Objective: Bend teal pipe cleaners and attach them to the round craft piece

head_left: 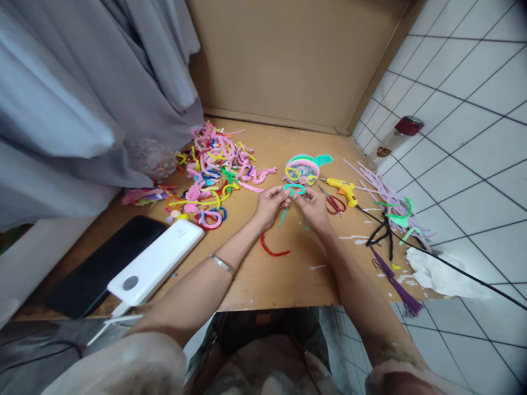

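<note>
My left hand (272,205) and my right hand (311,208) meet over the middle of the table, both pinching a teal pipe cleaner (300,187) bent into a flat loop. Just beyond it sits a round clear ball (302,171) trimmed with pink, green and yellow pipe cleaners, with a teal flap at its right. A short teal piece (283,217) lies below my left fingers. Nearer to me is a curved red pipe cleaner (273,249). Red-handled scissors (335,205) and a yellow glue gun (342,190) rest to the right of my right hand.
A tangled heap of coloured pipe cleaners (216,164) covers the back left. A white power bank (156,263) and a black phone (111,263) lie at the left. Lilac pipe cleaners (382,197), a purple tassel (397,282), white tissue (438,271) and a bottle (393,141) line the right.
</note>
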### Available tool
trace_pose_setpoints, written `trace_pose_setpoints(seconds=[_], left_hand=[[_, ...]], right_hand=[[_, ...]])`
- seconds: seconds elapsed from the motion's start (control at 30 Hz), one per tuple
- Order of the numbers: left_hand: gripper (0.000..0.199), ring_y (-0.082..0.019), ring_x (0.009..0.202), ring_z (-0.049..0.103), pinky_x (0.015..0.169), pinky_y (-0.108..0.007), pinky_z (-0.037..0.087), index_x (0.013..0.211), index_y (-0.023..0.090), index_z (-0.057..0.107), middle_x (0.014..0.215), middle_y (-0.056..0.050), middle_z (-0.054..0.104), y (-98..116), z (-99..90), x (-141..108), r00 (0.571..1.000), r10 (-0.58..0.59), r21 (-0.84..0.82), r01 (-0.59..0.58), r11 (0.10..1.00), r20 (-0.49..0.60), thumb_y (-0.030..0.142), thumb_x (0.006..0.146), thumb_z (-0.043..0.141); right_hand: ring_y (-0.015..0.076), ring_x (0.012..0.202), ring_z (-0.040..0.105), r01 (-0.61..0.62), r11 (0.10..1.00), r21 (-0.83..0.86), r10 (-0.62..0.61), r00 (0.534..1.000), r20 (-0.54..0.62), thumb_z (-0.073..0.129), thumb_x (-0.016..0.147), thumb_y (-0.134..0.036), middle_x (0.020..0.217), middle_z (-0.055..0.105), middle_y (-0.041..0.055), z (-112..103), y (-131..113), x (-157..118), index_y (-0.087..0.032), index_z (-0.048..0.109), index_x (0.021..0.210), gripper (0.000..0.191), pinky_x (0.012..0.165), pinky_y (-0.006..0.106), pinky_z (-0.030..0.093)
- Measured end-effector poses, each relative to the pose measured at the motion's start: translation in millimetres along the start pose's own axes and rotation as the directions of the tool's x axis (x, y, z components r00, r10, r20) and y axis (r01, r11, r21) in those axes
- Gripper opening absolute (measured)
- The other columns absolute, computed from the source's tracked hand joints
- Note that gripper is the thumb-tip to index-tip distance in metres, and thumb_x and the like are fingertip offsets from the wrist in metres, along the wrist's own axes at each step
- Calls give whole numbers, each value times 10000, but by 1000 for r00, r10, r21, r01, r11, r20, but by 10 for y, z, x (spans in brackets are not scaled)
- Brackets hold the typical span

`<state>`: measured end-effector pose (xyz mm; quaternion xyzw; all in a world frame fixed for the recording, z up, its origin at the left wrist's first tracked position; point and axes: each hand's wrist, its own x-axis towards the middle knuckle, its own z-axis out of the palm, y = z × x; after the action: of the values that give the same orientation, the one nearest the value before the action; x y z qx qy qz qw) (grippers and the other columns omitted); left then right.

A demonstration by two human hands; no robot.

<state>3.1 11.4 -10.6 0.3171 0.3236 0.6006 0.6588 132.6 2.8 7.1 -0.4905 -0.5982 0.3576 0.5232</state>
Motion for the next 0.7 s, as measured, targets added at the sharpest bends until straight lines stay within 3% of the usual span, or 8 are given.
trace_pose_setpoints(seconds=[0.27,0.7], left_hand=[[462,-68,554,576,580,-199,468,779,140,711,613,32,646,-39,-8,-14,993,103,87,-108,990,58,458,521,925],[358,-66,500,531,566,-211,448,669,136,691,565,20,634,17,6,-44,993,118,182,-119,976,20,420,567,884]], right_hand=[[149,657,570,34,999,15,-34,999,-11,711,737,-422,698,686,13,0,41,20,-179,717,767,245,625,265,460],[145,644,588,-27,996,81,20,996,85,745,714,-448,699,696,12,-16,76,31,-182,705,750,272,630,269,470]])
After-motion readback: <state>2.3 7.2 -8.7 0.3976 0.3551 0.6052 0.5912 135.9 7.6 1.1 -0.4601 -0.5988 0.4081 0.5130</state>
